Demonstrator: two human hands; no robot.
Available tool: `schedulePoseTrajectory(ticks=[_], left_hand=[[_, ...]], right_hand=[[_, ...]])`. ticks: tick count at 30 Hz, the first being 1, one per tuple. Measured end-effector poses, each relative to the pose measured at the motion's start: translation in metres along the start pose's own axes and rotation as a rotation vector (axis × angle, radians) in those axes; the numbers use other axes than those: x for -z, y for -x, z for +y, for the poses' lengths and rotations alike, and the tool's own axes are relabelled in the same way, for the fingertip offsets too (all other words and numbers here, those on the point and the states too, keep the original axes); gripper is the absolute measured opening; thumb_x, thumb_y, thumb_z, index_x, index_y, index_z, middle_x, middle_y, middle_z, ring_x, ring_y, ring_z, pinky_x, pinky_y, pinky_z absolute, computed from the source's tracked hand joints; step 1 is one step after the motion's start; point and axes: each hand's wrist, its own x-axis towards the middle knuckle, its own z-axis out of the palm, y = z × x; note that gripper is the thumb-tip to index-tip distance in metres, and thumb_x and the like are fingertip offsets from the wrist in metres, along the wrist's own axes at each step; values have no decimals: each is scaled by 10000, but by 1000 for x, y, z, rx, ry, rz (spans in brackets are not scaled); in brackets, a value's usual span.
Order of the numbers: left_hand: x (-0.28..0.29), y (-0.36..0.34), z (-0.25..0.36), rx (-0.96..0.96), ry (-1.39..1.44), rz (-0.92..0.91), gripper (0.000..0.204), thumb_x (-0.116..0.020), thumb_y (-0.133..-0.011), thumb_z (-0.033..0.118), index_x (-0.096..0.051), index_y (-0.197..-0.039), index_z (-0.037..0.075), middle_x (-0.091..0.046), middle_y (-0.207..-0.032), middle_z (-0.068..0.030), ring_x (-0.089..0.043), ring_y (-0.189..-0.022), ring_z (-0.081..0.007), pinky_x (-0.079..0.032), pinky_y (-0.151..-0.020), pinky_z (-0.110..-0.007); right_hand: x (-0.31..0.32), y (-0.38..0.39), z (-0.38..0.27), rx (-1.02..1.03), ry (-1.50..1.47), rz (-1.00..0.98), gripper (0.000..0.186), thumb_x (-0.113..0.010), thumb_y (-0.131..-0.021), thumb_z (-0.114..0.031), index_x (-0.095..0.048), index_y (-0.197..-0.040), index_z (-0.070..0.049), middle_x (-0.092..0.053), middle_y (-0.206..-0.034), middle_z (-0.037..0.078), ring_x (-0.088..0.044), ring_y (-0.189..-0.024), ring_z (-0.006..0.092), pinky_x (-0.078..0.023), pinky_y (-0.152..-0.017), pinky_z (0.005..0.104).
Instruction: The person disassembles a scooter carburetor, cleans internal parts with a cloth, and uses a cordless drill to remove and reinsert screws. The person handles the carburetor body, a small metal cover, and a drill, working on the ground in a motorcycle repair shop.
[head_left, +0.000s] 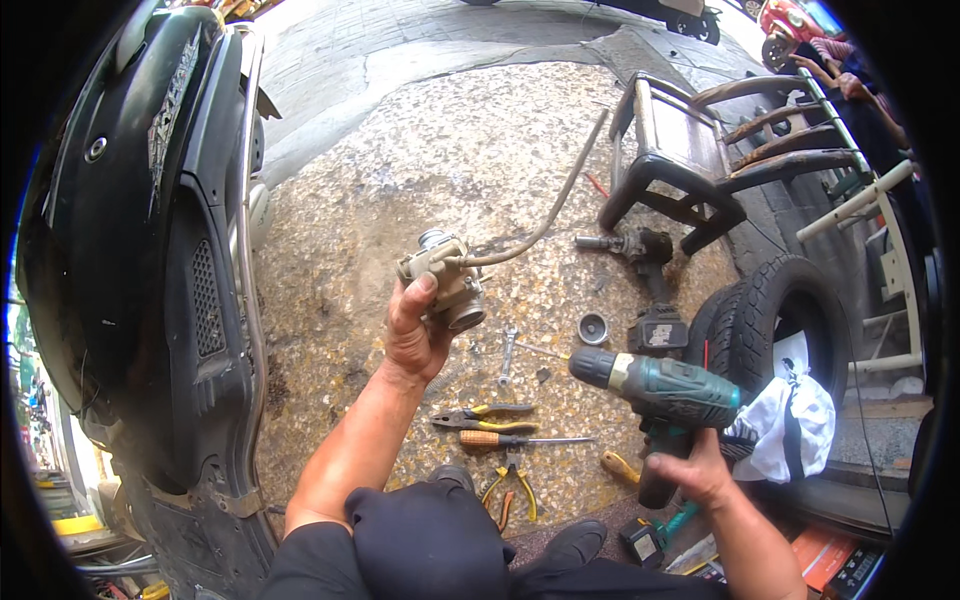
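Note:
Raised over the speckled floor, my left hand (412, 338) is closed around a dirty metal carburetor (462, 292). A bent rubber hose (545, 225) runs from its side up to the right. My right hand (698, 468) grips the handle of a green cordless drill (672, 388). Its long thin bit (542, 350) points left, below the carburetor and apart from it. Below and between my hands lie yellow-handled pliers (485, 417), a wooden-handled screwdriver (485, 438) and a small combination wrench (508, 358). A round metal cup (593, 328) sits left of the drill.
A dark scooter body (130, 230) stands along the left. An impact wrench (650, 265), a tire (745, 320) and a white plastic bag (800, 430) are on the right. Farther back is a wooden chair (680, 130). Another pair of pliers (513, 480) lies near my feet.

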Motion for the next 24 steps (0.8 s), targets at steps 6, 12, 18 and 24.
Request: schedulePoseTrajectory(ticks=[6,12,18,24], left_hand=[[-14,2,-10,-46,-56,14,651,-798,-843,364,-551,-1359,53,-683,-1108,-93,-699,-968,-185,-640,-838,-352],[-11,9,-5,-16,-99,-17,635,-804,-837,344,-563,-1345,49,-684,-1111,-77,-699,-976,-187,-626,-855,-359],[-14,15,-16,94,-35,41,705,-816,-820,286,-463,-1375,32,-683,-1157,-136,-704,-1038,-259,-624,-873,-422],[-16,22,-30,213,-7,-8,648,-815,-822,359,-569,-1347,68,-682,-1106,-48,-703,-940,-178,-634,-840,-371]], right_hand=[[25,-1,-49,51,34,84,594,-797,-827,-7,-573,-1377,-35,-659,-1265,75,-621,-1151,209,-502,-1026,378],[45,22,-76,80,98,-50,738,-770,-797,94,-483,-1462,-47,-623,-1358,96,-590,-1270,243,-472,-1096,406],[36,22,-111,133,159,-23,752,-769,-780,104,-476,-1457,-41,-613,-1367,118,-590,-1273,262,-473,-1102,418],[26,22,-133,116,193,11,695,-773,-767,109,-527,-1407,-10,-654,-1309,129,-626,-1221,257,-500,-1077,417]])
